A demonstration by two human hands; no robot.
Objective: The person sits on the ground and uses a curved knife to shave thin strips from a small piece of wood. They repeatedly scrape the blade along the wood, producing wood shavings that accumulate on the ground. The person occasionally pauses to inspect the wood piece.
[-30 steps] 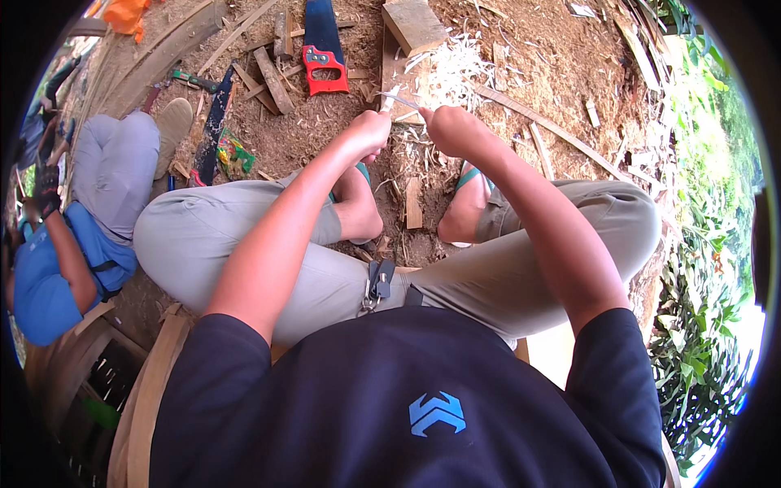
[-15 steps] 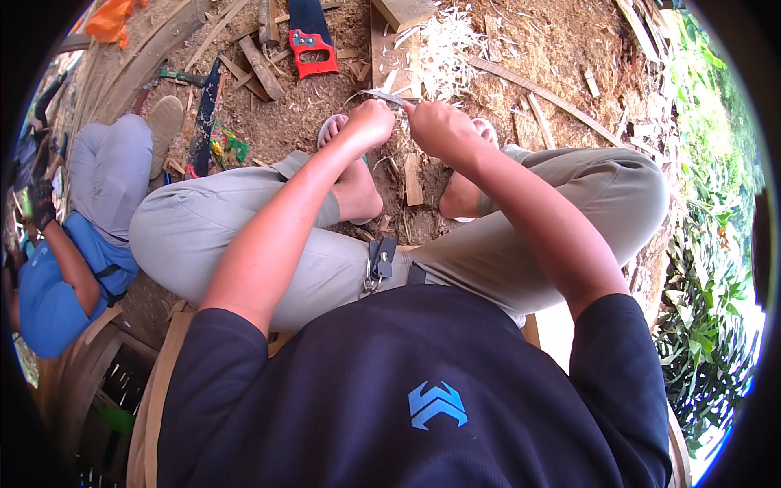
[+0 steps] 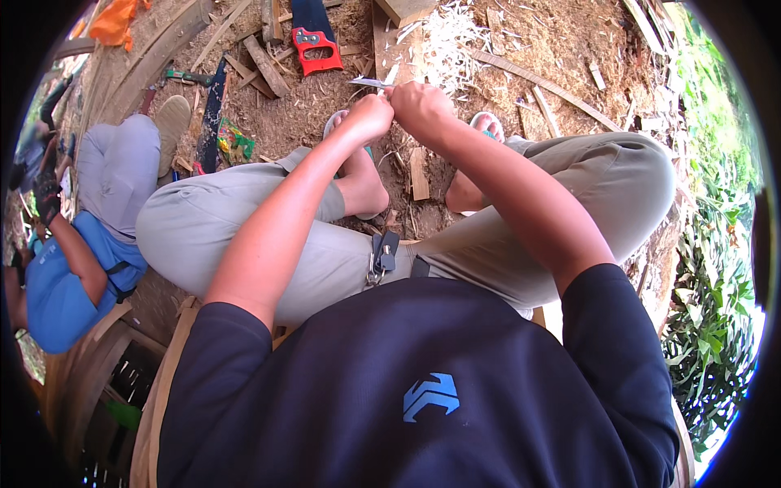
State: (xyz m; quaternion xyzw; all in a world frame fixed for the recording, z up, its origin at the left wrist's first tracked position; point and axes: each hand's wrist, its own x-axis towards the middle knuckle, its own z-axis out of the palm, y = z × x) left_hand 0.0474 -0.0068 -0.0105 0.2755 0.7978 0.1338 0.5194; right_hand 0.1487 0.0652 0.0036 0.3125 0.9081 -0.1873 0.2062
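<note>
In front of my feet, my two hands meet close together. My right hand (image 3: 421,106) is closed around a knife, whose grey blade (image 3: 370,82) points left, just above my left hand. My left hand (image 3: 371,115) is closed beside it with the fingers pressed together. Whatever it pinches is mostly hidden and too small to name. Just beyond the hands lies a wooden plank (image 3: 397,50), with pale wood shavings (image 3: 455,53) heaped along its right side.
A red-handled saw (image 3: 317,50) lies beyond my left hand, near wood offcuts (image 3: 266,67). Another dark saw blade (image 3: 211,122) and a green-handled tool (image 3: 189,77) lie farther left. A person in blue (image 3: 65,276) sits at the left. Green plants (image 3: 716,325) edge the right.
My right hand has moved slightly up and left, bringing the knife blade over my left hand. A thin curl near the blade no longer shows. The view has shifted slightly.
</note>
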